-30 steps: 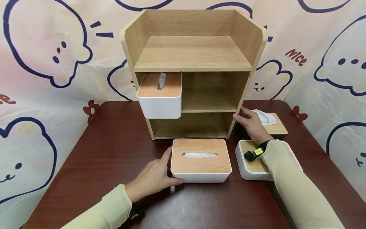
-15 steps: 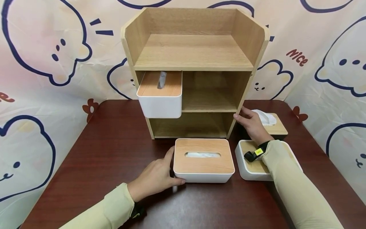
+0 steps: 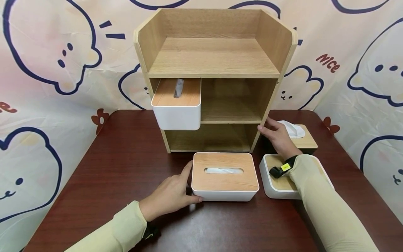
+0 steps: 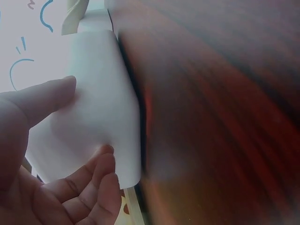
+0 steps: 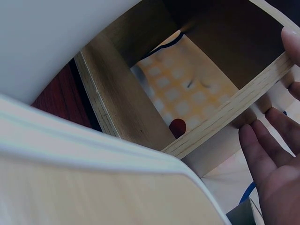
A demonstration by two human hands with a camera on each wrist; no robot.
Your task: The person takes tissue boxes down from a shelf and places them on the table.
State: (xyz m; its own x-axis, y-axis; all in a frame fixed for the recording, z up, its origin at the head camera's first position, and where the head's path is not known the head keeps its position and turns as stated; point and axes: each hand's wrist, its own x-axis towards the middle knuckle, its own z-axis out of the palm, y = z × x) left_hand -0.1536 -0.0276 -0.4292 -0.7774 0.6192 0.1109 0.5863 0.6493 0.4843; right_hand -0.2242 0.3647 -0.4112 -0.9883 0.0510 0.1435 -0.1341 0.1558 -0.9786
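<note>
A white tissue box [image 3: 225, 196] with a wood-look lid and long slot lies on the table before a wooden desktop shelf [image 3: 212, 75]. My left hand [image 3: 170, 192] grips its left end, thumb at the front corner and fingers around the left side. The left wrist view shows the thumb [image 4: 58, 91] against the box's white wall [image 4: 93, 117]. My right hand [image 3: 278, 138] holds the front edge of the shelf's right side panel. In the right wrist view, fingertips [image 5: 248, 136] touch the panel's outer face, with the thumb [image 5: 291, 44] on the opposite side.
A smaller white tissue box [image 3: 177, 117] juts out of the shelf's upper left compartment. Under my right forearm stands another white tissue box [image 3: 270, 189] with a wood-look lid. Behind it is a dark tissue box [image 3: 306, 141] with tissue sticking out. The dark red table [image 3: 126, 157] meets patterned cloth walls.
The tissue box before the shelf has shifted slightly right with my left hand, mostly in the first half second. My right hand keeps its place on the side panel.
</note>
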